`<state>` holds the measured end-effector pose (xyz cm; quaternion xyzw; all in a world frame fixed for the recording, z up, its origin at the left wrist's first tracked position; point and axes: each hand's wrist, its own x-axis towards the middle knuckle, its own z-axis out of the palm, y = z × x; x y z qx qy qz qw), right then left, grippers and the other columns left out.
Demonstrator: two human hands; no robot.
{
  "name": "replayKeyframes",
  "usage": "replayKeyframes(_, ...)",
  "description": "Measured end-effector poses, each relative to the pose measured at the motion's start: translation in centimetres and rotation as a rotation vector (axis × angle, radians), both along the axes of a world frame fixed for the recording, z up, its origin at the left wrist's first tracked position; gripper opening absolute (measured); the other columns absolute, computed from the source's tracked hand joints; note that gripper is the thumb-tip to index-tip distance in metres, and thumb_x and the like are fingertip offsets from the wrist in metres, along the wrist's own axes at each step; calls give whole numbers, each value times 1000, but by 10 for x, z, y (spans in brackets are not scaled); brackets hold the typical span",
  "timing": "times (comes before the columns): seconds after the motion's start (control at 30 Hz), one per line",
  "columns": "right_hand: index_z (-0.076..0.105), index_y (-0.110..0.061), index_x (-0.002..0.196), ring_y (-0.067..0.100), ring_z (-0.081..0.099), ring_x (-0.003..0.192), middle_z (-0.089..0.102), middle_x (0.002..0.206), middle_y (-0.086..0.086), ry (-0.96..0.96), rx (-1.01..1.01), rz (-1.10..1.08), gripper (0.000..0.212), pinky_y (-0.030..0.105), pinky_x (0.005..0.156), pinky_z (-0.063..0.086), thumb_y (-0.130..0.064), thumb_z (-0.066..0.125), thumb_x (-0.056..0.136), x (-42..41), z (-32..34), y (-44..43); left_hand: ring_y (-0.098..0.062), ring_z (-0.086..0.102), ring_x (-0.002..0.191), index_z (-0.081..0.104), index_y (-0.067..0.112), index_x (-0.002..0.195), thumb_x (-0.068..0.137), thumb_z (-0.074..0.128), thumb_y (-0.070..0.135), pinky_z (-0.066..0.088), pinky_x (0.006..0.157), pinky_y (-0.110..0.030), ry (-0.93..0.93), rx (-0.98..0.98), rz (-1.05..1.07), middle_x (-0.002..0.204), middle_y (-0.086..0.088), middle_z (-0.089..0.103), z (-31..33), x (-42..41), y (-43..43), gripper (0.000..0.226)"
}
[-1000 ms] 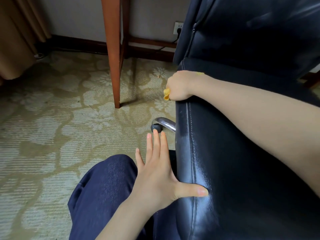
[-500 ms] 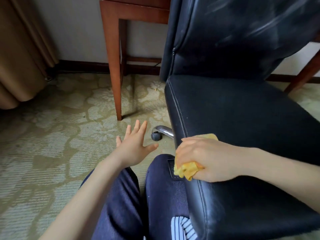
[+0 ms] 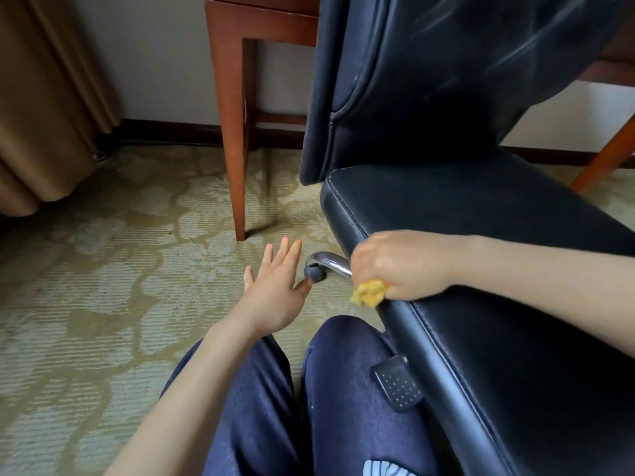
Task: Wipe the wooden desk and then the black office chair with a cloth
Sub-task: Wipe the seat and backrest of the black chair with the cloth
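The black office chair fills the right side, its leather seat tilted toward me and its backrest rising at the top. My right hand grips a crumpled yellow cloth and presses it against the seat's left front edge. My left hand hovers over the carpet to the left of the chair, fingers straight and spread, holding nothing. The wooden desk stands behind the chair; only its leg and lower rail show.
A chrome chair base arm with a grey caster sticks out just beyond my left fingertips. My knees in dark blue trousers are below. A tan curtain hangs at the left over patterned carpet.
My right hand has slid the cloth along the seat's left edge, first toward me, then slightly back. My left hand has left the seat edge and now hovers above the carpet.
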<state>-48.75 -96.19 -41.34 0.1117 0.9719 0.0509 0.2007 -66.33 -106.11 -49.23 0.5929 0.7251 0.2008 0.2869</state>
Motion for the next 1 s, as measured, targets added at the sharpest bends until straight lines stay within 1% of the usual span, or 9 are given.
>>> replayKeyframes(0.13, 63, -16, 92, 22, 53, 102, 62, 102, 1, -22, 202, 15, 15, 38, 89, 43, -17, 49, 85, -55, -6, 43, -15, -18, 144, -5, 30, 150, 100, 38, 30, -10, 114, -46, 4, -10, 14, 157, 8, -15, -7, -8, -6, 66)
replayKeyframes(0.27, 60, -15, 89, 28, 56, 96, 61, 104, 11, 33, 342, -153, 16, 34, 76, 46, -14, 44, 87, -96, -10, 78, -14, -20, 143, -6, 31, 150, 100, 38, 29, -10, 114, -46, 17, -12, 17, 157, 8, -16, -11, -11, -14, 66)
replayKeyframes(0.43, 61, -10, 98, 28, 54, 101, 60, 107, 11, 187, 354, -309, 19, 37, 77, 45, -20, 45, 93, -109, -17, 96, -14, -19, 143, -4, 31, 151, 101, 37, 27, -10, 114, -46, 17, -9, 4, 157, 9, -15, -11, -12, -13, 65)
replayKeyframes(0.53, 53, -14, 71, 30, 56, 96, 59, 95, 10, 194, 243, -286, 17, 39, 81, 49, -17, 49, 87, -93, -18, 78, -15, -16, 144, -1, 29, 151, 101, 37, 23, -9, 114, -46, 5, 3, 2, 158, 8, -12, -7, -10, -9, 64)
replayKeyframes(0.6, 49, -14, 64, 29, 54, 93, 59, 88, 8, 139, 137, -230, 18, 39, 83, 46, -14, 51, 82, -73, -17, 60, -14, -15, 144, 1, 29, 151, 101, 36, 22, -9, 114, -46, -19, 10, 6, 158, 8, -10, -3, -6, -7, 62)
replayKeyframes(0.67, 60, -8, 76, 25, 53, 94, 61, 89, 6, 112, 73, -166, 10, 37, 86, 42, -13, 52, 79, -48, -17, 40, -14, -12, 145, 3, 29, 151, 101, 36, 21, -7, 114, -46, -35, 33, 12, 159, 8, -9, 2, -1, -6, 60)
replayKeyframes(0.73, 65, -10, 87, 22, 51, 96, 62, 92, 1, 108, 42, -94, 16, 34, 89, 40, -16, 52, 80, -23, -15, 19, -13, -10, 145, 5, 27, 151, 101, 34, 22, -6, 116, -46, -52, 58, 9, 159, 7, -6, 9, 7, -6, 58)
replayKeyframes(0.9, 65, -30, 102, 8, 46, 108, 60, 104, -15, 121, 17, 45, 28, 21, 97, 27, -35, 39, 92, 32, -20, -36, -10, 0, 146, 14, 22, 151, 101, 31, 37, 4, 118, -44, -211, 86, 3, 159, 6, 4, 28, 36, -12, 55)
replayKeyframes(1.0, 64, -32, 103, 6, 42, 112, 58, 106, -18, 125, -16, 40, 30, 19, 100, 23, -38, 37, 93, 58, -18, -63, -9, 3, 145, 13, 17, 151, 101, 31, 40, 5, 119, -41, -237, 77, -37, 159, 2, 7, 35, 57, -16, 58)
